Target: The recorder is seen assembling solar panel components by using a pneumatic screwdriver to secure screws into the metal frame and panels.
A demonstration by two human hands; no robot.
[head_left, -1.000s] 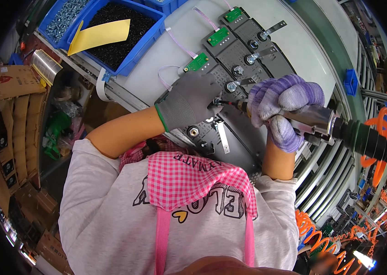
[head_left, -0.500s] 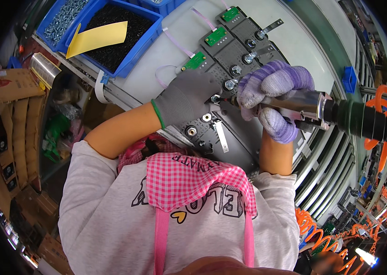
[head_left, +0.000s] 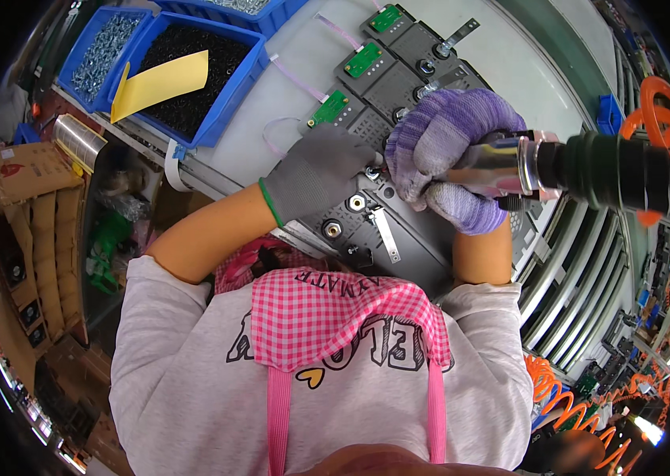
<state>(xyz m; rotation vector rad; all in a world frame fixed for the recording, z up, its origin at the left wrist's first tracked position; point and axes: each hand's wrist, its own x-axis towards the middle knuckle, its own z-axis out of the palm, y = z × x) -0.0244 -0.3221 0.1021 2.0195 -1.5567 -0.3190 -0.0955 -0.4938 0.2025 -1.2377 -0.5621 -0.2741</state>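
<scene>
My left hand (head_left: 321,173), in a grey glove with a green cuff, lies over a black plastic panel (head_left: 422,230). Its fingers are curled together beside a small metal fitting (head_left: 372,172); whatever they pinch is hidden. A purple knitted glove covers my right hand (head_left: 454,151), which wraps round a silver power driver (head_left: 497,166) with a black ribbed rear end. The driver's tip is hidden behind the glove, close to my left fingertips. Nearer me on the panel are a brass-centred nut (head_left: 332,229), a white-ringed fitting (head_left: 357,203) and a pale metal strip (head_left: 386,236).
More black panels run away from me, with green circuit boards (head_left: 363,60) and metal tabs (head_left: 458,33). At the far left, blue bins hold silver screws (head_left: 105,55) and black small parts (head_left: 184,87) under a yellow card (head_left: 162,83). An orange coiled hose (head_left: 660,103) hangs right.
My right hand has shifted left, closer to my left hand, and the driver's rear end looks larger. The driver's bit, visible earlier at the fitting, is now hidden. My left hand stays by the fitting.
</scene>
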